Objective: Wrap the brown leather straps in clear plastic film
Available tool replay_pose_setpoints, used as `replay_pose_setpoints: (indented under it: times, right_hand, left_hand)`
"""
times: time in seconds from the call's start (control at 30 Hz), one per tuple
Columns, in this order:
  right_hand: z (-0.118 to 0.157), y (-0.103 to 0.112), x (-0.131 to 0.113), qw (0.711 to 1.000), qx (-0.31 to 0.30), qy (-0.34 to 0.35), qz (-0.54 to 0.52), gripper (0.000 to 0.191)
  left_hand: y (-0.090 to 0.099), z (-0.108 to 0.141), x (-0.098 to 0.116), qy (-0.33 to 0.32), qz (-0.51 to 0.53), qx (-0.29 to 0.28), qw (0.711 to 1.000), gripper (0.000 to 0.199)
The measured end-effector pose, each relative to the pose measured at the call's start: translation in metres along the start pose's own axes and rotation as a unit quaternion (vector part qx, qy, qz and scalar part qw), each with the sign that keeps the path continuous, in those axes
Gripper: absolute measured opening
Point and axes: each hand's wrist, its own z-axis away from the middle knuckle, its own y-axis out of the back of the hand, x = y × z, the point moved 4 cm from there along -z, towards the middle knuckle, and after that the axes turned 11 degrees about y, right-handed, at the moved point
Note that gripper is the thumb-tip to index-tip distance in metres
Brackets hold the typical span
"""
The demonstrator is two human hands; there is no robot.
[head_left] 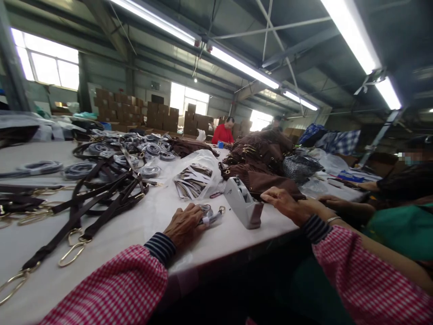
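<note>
My left hand (185, 224) rests on the white table with its fingers curled over a coiled grey strap (210, 217), which has a metal clasp at its right end. Just right of the coil stands a grey tape dispenser (248, 210). My right hand (286, 205) is on the dispenser's far right side, its fingers drawn together near the edge of a brown cloth bag (267, 181). Whatever is between those fingertips is too small to make out. Behind the coil lies a clear plastic bag (214, 164) of paper tags (193, 180).
Dark brown straps (101, 189) with metal hooks and several grey coils (79, 170) cover the table's left side. A heap of brown bags (257, 146) rises at the back. Close on my right, a co-worker's forearm (358, 239) lies alongside mine. A person in red (223, 133) works across the table.
</note>
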Motion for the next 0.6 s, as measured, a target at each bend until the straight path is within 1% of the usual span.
replay_pose_setpoints:
  times: [0.07,0.1,0.17,0.23,0.3,0.4,0.5,0.6]
  right_hand:
    - [-0.002,-0.005,0.009,0.997,-0.044,-0.047,-0.032,0.032]
    - [-0.002,-0.009,0.011,0.995,-0.056,-0.068,-0.05,0.034]
    - [0.001,-0.015,0.012,0.99,-0.057,-0.096,-0.085,0.034]
    - [0.002,-0.018,0.011,0.986,-0.046,-0.113,-0.117,0.031]
    - [0.002,-0.02,0.012,0.98,-0.025,-0.132,-0.147,0.028]
    - [0.002,-0.024,0.014,0.969,0.022,-0.158,-0.189,0.024]
    - [0.008,-0.027,0.014,0.958,0.076,-0.162,-0.226,0.021]
    - [0.023,-0.026,0.01,0.947,0.13,-0.154,-0.251,0.022]
  left_hand:
    - [0.001,0.0,0.001,0.004,-0.002,-0.004,1.0,0.024]
    - [0.001,0.0,0.001,0.006,-0.003,-0.002,1.0,0.023]
    - [0.0,-0.001,-0.001,0.009,0.0,0.014,1.0,0.023]
    - [0.001,-0.003,-0.005,0.011,0.025,0.042,0.999,0.024]
    - [0.004,-0.005,-0.008,0.017,0.079,0.079,0.994,0.025]
    - [0.014,-0.006,-0.014,0.054,0.179,0.126,0.974,0.029]
    - [0.02,-0.006,-0.019,0.106,0.251,0.147,0.951,0.035]
    - [0.02,-0.005,-0.024,0.146,0.309,0.156,0.927,0.039]
